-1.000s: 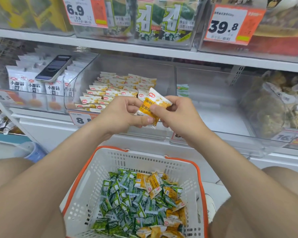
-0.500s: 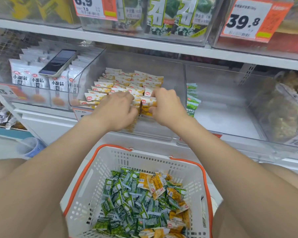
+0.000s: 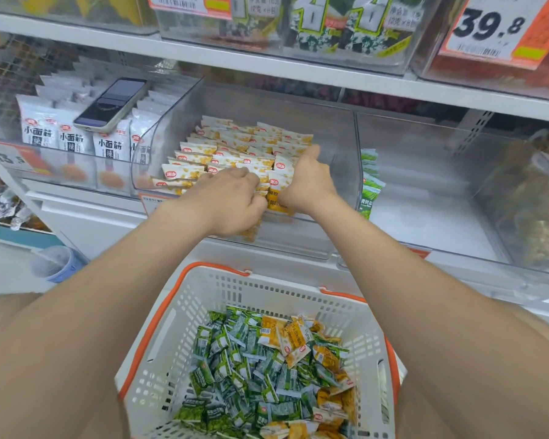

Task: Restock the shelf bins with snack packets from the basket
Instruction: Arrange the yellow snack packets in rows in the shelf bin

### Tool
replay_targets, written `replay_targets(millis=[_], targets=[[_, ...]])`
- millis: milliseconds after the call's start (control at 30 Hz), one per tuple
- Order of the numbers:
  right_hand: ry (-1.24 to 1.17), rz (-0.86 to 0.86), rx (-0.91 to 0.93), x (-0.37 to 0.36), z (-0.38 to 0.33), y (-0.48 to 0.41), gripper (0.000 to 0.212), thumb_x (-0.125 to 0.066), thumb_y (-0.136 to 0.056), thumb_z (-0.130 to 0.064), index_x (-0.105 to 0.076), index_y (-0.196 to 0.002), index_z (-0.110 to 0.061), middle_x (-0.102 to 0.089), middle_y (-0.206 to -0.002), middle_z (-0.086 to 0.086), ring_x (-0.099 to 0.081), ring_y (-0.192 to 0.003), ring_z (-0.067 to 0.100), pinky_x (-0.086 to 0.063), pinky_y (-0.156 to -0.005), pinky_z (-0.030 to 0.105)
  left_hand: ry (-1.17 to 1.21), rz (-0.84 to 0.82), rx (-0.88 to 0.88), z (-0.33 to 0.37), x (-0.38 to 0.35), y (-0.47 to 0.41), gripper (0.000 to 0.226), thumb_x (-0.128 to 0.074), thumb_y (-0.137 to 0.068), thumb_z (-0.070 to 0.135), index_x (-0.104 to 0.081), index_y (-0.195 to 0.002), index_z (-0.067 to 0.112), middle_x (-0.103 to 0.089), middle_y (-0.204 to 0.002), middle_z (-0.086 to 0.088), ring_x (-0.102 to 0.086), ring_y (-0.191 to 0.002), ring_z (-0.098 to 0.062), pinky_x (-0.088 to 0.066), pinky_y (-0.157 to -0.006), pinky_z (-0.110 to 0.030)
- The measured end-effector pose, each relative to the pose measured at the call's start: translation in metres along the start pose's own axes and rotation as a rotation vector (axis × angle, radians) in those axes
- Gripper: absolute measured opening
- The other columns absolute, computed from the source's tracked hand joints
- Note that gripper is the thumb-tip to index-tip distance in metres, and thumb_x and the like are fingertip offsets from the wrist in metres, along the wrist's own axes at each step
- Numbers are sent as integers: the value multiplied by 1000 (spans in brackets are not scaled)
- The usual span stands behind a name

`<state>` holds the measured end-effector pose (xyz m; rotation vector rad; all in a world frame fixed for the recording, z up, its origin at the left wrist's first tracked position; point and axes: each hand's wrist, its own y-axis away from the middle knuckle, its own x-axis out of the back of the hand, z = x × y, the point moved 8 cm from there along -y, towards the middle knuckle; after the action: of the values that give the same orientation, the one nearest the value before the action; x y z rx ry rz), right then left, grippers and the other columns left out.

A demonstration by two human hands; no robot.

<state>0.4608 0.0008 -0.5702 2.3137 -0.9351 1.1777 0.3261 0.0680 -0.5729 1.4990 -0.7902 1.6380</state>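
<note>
A clear shelf bin (image 3: 346,175) holds rows of yellow-and-white snack packets (image 3: 232,147). Both my hands are inside its front part. My left hand (image 3: 232,202) has its fingers curled onto a small stack of yellow packets (image 3: 279,198), and my right hand (image 3: 309,182) grips the same stack from the right, thumb up. Below, a white basket with an orange rim (image 3: 200,308) holds many green packets (image 3: 235,375) and some yellow packets (image 3: 286,339).
The neighbouring clear bin on the right has a few green packets (image 3: 370,185) at its left wall. A phone (image 3: 111,104) lies on white packets (image 3: 73,141) in the left bin. A lidded cup (image 3: 53,264) stands low at the left.
Both hands carried the stack of yellow packets from in front of the shelf forward and down into the clear bin. The view moved closer to the shelf.
</note>
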Motion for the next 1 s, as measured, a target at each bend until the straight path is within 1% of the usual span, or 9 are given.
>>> replay_targets(millis=[100, 233, 300, 400, 533, 667, 767, 867, 1000], targets=[[25, -128, -10, -10, -1, 2, 71, -70, -87, -19, -28, -143, -10, -51, -128, 17, -55, -112, 35, -44, -78, 34, -5, 6, -4, 1, 0, 1, 66, -15, -83, 53, -55, -122, 17, -54, -123, -5, -49, -121, -29, -41, -95, -51], [122, -211, 85, -23, -10, -1, 55, -63, -89, -32, -48, -139, -14, -52, -138, 15, -47, -121, 31, -43, -86, 31, -14, -3, 8, 0, -1, 1, 61, -16, -84, 52, -54, -116, 17, -53, -122, -5, -49, -121, -29, -41, -95, -50], [146, -248, 66, -28, -6, -1, 69, -61, -89, -38, -39, -152, -21, -41, -144, 15, -41, -131, 33, -43, -96, 34, -15, -8, 13, 0, 0, 1, 63, -16, -84, 52, -55, -119, 17, -54, -125, -6, -49, -123, -29, -41, -96, -50], [129, -263, -3, -24, 3, -1, 86, -61, -88, -41, -19, -162, -35, -24, -146, 17, -43, -131, 32, -51, -101, 39, -21, 25, 12, 1, 1, 3, 66, -17, -86, 51, -56, -124, 15, -55, -128, -6, -50, -124, -30, -41, -98, -50], [156, -196, -7, -8, 3, 4, 78, -64, -88, -36, -28, -155, -23, -28, -147, 21, -43, -133, 39, -47, -107, 42, -21, 147, 10, 5, 8, 12, 60, -21, -91, 46, -59, -124, 14, -59, -127, -9, -53, -119, -32, -46, -98, -51], [202, 92, 269, 37, -22, 35, 46, -60, -91, -23, -52, -134, -12, -51, -131, 17, -55, -117, 41, -47, -92, 40, -8, 358, 10, 16, 23, 27, 37, -41, -103, 37, -60, -123, 13, -58, -123, -13, -53, -115, -38, -46, -92, -50], [176, 209, 518, 63, -35, 84, 29, -53, -85, -21, -69, -110, -19, -71, -95, 4, -66, -92, 29, -54, -81, 39, 106, 557, -5, 33, 46, 49, 24, -49, -100, 37, -60, -94, 16, -59, -96, -7, -57, -93, -35, -46, -72, -43], [307, -13, 574, 54, -19, 131, 25, -48, -85, -24, -71, -95, -21, -70, -78, 3, -66, -78, 29, -57, -72, 41, 113, 456, 40, 47, 39, 63, 36, -52, -93, 42, -54, -67, 18, -58, -66, -3, -56, -70, -34, -36, -54, -34], [616, -622, 506, -4, 34, 178, 29, -50, -94, -24, -68, -114, -14, -69, -97, 9, -66, -97, 33, -59, -81, 47, 81, 23, -8, 74, -27, 71, 33, -58, -89, 44, -60, -71, 17, -63, -75, -4, -64, -77, -33, -47, -61, -34]])
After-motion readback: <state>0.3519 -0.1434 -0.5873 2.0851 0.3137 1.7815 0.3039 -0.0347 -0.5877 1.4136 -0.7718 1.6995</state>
